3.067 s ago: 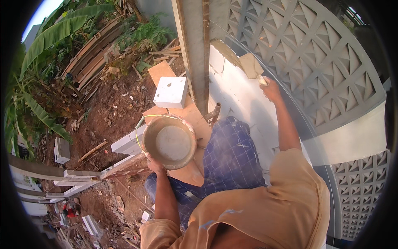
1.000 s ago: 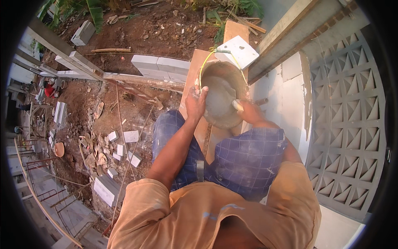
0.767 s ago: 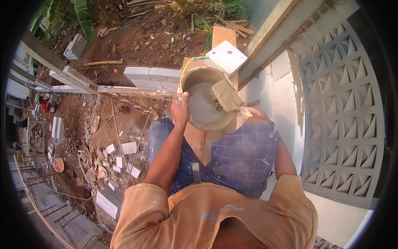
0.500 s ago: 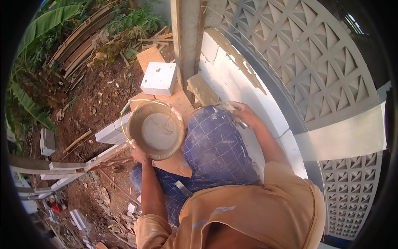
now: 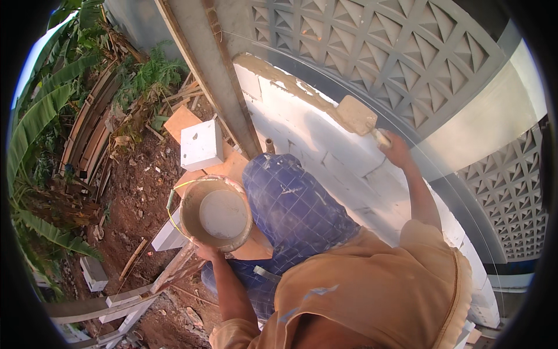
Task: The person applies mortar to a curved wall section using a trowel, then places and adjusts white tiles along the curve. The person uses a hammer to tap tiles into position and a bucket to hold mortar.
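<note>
mortar-coated flat trowel with a pale handle sits right of centre in the upper half, over the grey mortar strip topping the white block wall; your right hand is wrapped round its handle. your left hand, below centre-left, pinches the round mortar-smeared bucket by its lower rim.

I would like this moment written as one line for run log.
left hand: against bucket | right hand: holds trowel, blade at mortar strip | about: white block wall, white block, board
</note>
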Available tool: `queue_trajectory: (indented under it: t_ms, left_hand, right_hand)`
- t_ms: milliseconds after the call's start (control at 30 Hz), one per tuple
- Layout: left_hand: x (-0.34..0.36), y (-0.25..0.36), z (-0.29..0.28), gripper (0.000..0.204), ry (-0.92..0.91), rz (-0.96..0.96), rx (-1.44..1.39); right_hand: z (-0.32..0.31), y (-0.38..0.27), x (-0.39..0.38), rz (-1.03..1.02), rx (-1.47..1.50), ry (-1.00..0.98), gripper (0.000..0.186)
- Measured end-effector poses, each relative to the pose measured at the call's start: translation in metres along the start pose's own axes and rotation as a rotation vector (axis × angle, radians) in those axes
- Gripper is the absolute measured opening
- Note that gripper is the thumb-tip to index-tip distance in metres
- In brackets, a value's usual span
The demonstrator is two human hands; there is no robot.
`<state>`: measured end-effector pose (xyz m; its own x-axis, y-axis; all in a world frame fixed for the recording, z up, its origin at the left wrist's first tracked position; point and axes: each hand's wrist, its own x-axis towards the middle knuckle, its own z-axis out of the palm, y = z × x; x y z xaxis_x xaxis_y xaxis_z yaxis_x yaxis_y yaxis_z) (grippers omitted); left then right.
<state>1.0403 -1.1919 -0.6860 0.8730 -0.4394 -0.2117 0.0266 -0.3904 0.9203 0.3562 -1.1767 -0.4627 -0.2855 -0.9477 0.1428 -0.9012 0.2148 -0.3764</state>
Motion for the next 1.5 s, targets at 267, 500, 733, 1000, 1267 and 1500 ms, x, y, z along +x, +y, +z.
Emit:
queue_trajectory:
  t_ms: [267,500,733,1000,1267,1500]
  left_hand:
    - [0.003,-0.002,-0.011,0.101,0.032,0.073,0.206]
    - [-0.023,0.007,-0.004,0.097,-0.004,0.118,0.152]
    - [0.077,-0.092,-0.001,0.055,-0.019,0.375,0.582]
    - [0.031,-0.059,0.010,0.050,-0.103,0.197,0.016]
    - [-0.073,0.077,0.012,0.067,-0.074,0.283,-0.150]
    - [-0.102,0.105,0.015,0.056,-0.153,0.423,-0.002]
  right_hand:
    - [-0.028,-0.007,-0.072,0.173,-0.089,0.079,0.047]
    - [0.007,-0.030,-0.024,0.321,-0.322,0.042,0.047]
    - [0.047,-0.069,0.054,0.124,-0.246,0.164,0.044]
    - [0.050,-0.137,0.071,-0.034,-0.176,0.151,0.043]
    - [0.134,-0.262,0.067,-1.039,0.000,-0.336,0.047]
    - [0.231,-0.331,0.012,-0.886,-0.207,-0.727,0.069]
